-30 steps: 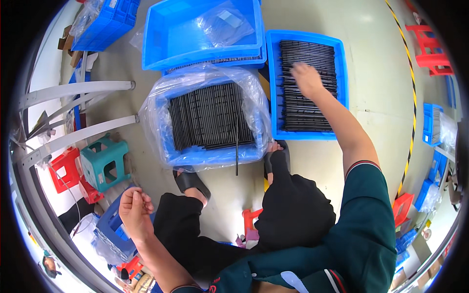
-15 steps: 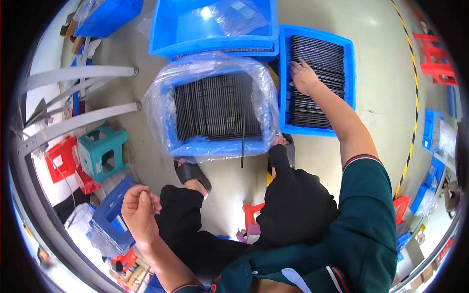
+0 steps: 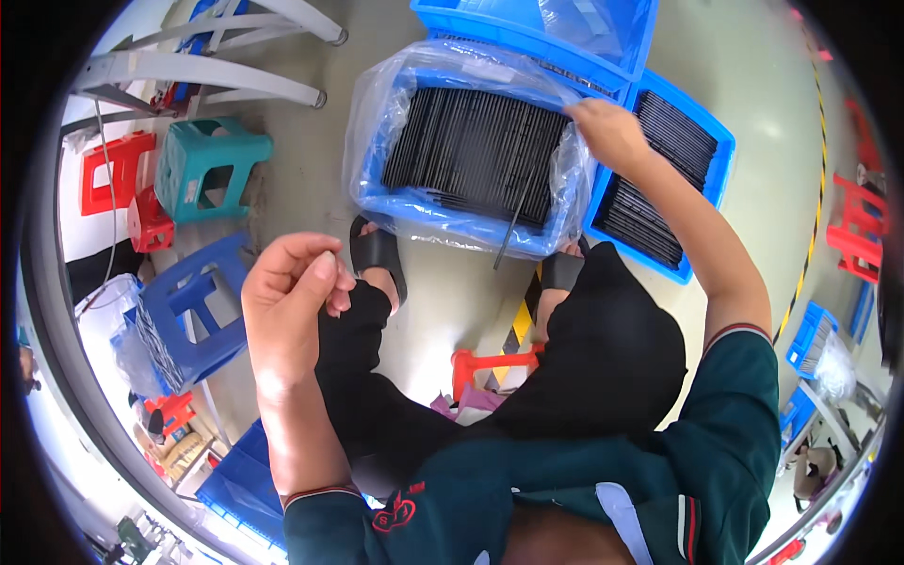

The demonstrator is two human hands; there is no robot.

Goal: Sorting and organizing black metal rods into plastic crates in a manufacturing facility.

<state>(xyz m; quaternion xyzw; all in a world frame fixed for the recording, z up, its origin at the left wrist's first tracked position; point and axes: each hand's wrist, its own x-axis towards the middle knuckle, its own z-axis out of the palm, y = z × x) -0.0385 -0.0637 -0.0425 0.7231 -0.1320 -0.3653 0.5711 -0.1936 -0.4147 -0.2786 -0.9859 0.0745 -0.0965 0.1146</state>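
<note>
My left hand (image 3: 299,299) hangs above my left knee, closed in a pinch, thumb against curled fingers; anything in it is hidden. My right hand (image 3: 612,134) is over the right rim of a blue bin (image 3: 471,209) lined with clear plastic film (image 3: 369,122). Its fingers are bent together, and whatever they hold cannot be made out. Black rods (image 3: 461,141) lie in rows in that bin. One loose dark rod (image 3: 509,226) slants over the bin's near edge. Beside it, partly beneath my right forearm, a second blue bin (image 3: 720,160) contains more black rods (image 3: 673,132).
Stacked blue bins (image 3: 527,33) stand behind the lined one. On the left are a green stool (image 3: 209,169), a blue stool (image 3: 193,311), red stools (image 3: 118,169) and grey metal legs (image 3: 207,73). Between my legs is a red stool (image 3: 494,363). Striped tape (image 3: 817,217) marks the right floor.
My right hand has left the rods in the right bin and moved to the lined bin's right rim. My left hand stays pinched. The view has shifted, so the bins sit further right.
</note>
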